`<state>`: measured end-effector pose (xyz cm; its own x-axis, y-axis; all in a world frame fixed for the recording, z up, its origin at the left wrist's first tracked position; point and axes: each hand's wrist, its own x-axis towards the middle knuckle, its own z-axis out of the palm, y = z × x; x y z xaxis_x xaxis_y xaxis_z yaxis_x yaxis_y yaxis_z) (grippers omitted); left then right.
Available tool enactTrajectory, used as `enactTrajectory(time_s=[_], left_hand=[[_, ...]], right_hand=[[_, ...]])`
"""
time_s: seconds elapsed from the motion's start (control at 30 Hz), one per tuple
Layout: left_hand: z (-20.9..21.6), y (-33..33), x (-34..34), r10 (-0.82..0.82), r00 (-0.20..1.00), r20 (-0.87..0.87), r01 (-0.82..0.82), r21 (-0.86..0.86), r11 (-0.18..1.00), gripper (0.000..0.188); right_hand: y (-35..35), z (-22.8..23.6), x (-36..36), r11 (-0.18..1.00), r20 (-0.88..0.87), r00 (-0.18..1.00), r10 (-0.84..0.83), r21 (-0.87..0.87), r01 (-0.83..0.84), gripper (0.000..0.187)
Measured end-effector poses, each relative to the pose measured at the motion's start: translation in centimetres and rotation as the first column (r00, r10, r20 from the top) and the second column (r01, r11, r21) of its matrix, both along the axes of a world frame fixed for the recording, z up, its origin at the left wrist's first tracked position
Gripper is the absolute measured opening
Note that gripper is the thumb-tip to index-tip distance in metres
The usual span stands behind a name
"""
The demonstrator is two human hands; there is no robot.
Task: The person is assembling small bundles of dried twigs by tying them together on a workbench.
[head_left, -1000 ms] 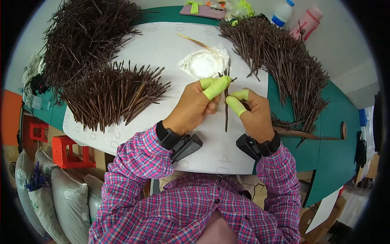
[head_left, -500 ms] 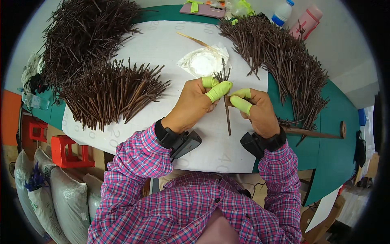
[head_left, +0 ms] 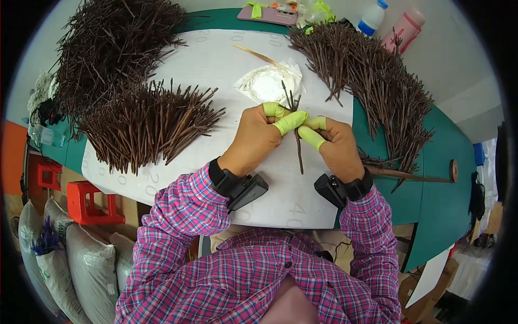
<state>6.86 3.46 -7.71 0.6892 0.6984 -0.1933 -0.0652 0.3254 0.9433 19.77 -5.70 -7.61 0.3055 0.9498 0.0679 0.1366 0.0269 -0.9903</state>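
Above the white sheet, my left hand (head_left: 259, 129) pinches a thin brown twig stem (head_left: 300, 154) just below its forked top, which points away from me. Its lower end hangs free toward me. My right hand (head_left: 337, 146) is closed too, thumb and finger pressed together against the stem. A brown strip of tape (head_left: 413, 175) runs from a small roll (head_left: 454, 171) on the right to beneath my right wrist; its end at my fingertips is mostly hidden. Yellow-green wraps cover the thumb and finger of both hands. Just beyond them lies a white dish-like pad (head_left: 267, 83).
Piles of brown twigs lie at the far left (head_left: 113, 48), near left (head_left: 148, 127) and right (head_left: 372, 81). A thin pale stick (head_left: 256, 54) rests by the pad. A phone (head_left: 267, 14), white bottle (head_left: 372, 19) and pink bottle (head_left: 404, 29) stand along the back. Red stools (head_left: 94, 202) are left below.
The twig has turned slightly between my fingers, its forked top now leaning more to the left. My right hand has come closer to the left, closing the gap at the stem.
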Motion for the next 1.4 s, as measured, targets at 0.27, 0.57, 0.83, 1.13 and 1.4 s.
enactTrajectory(time_s=[0.27,0.57,0.83,1.13,1.4], left_hand=[[0.4,0.4,-0.3,-0.091,0.995,0.033,0.092,-0.031,0.995,0.015],[0.4,0.5,-0.7,-0.203,0.942,0.268,0.279,-0.290,0.915,0.017],[-0.1,0.1,-0.1,-0.090,0.994,0.055,0.093,-0.060,0.994,0.015],[0.3,0.3,-0.4,-0.094,0.995,-0.045,0.095,0.029,0.995,0.019],[0.8,0.3,-0.6,-0.212,0.959,0.190,0.249,-0.202,0.947,0.020]], right_hand=[[-0.4,1.6,1.3,0.980,-0.136,0.990,0.044,-0.187,-0.070,0.015],[-0.5,1.6,0.9,0.977,-0.063,0.996,0.069,-0.199,-0.081,0.015],[-0.1,-0.1,0.5,0.997,-0.012,0.998,0.068,-0.047,-0.068,0.015],[-0.5,2.0,1.3,0.969,0.002,0.996,0.087,-0.234,-0.084,0.015],[-0.5,1.3,1.2,0.971,-0.023,0.992,0.121,-0.203,-0.123,0.014]])
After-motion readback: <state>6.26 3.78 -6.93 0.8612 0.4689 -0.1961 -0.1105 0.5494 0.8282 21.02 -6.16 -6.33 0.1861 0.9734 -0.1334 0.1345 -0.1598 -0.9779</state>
